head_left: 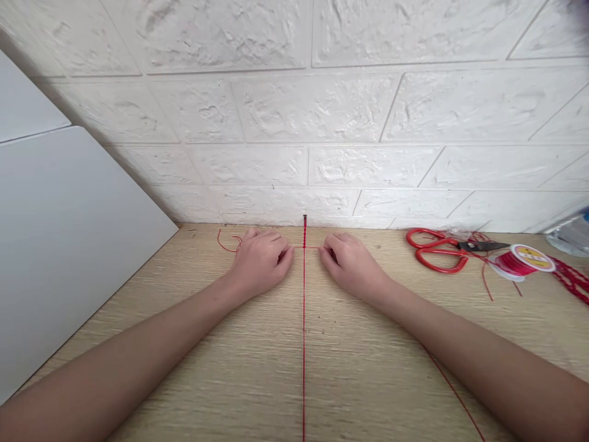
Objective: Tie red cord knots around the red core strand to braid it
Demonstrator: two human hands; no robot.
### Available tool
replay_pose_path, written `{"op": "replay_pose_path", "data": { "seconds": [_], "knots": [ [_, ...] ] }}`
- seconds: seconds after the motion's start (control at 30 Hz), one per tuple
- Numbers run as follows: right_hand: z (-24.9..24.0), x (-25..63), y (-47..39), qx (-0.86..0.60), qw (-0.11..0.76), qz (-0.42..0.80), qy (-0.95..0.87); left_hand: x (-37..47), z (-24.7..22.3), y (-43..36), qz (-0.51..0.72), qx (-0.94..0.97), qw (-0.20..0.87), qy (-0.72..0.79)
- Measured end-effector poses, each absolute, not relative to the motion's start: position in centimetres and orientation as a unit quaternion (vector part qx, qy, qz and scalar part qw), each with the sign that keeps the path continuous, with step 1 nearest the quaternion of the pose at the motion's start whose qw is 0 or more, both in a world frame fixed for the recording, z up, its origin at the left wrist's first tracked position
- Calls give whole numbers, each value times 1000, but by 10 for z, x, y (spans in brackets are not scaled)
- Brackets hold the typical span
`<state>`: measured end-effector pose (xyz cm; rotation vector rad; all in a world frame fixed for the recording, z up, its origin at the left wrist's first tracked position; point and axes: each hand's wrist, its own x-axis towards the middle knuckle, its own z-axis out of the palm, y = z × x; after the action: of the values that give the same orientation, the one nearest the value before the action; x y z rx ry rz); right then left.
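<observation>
A short knotted red braid (304,233) hangs from a small dark peg (304,217) at the back edge of the table. From its lower end a taut red cord (304,344) runs straight down toward me. My left hand (263,256) is closed in a pinch on a thin red thread to the left of the braid, with a loose tail (224,245) curling out behind it. On the other side, my right hand (345,261) pinches the thread leading right. Both threads stretch level from the braid's lower end. The fingertips are partly hidden.
Red-handled scissors (442,248) lie at the right, their blades beside a spool of red thread (518,263). Red braided cord (570,279) and clear plastic (573,233) lie farther right. A white panel (83,227) stands at left; a white brick-patterned wall (276,110) rises behind.
</observation>
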<state>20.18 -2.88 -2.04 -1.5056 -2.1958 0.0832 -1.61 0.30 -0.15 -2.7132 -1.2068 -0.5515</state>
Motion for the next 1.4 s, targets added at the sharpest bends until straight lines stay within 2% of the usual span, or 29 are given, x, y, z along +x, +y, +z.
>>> {"op": "replay_pose_path", "data": {
  "seconds": [1.1, 1.4],
  "knots": [
    [-19, 201, -27, -559, 243, 44, -791, -15, -6, 8, -164, -905, 8, -392],
    [-18, 204, -27, -555, 318, 129, -758, -20, 1, 8, -203, -873, -85, -435]
  ]
}}
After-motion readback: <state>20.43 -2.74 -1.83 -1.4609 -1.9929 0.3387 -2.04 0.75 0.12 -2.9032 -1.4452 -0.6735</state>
